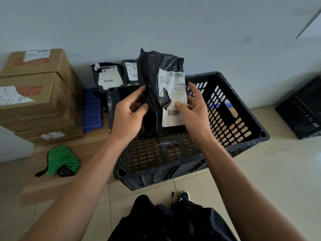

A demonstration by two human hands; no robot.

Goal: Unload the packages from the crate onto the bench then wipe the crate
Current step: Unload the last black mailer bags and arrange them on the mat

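Note:
A black plastic mailer bag (152,80) with a white shipping label is held upright above the black slotted crate (239,129). My left hand (128,117) pinches its left side with thumb and fingers. My right hand (192,108) grips its right edge, thumb pressed on the label. Two more black packages (108,76) with labels lean against the wall on the wooden bench (83,148), behind the crate. A green cloth (62,160) lies on the bench at the left. The crate's slotted floor shows below the bag.
Stacked cardboard boxes (34,94) fill the bench's left end, with a blue plastic grid (92,108) beside them. A second black crate (302,110) stands on the tiled floor at the far right. My dark trousers and one shoe (183,196) are below.

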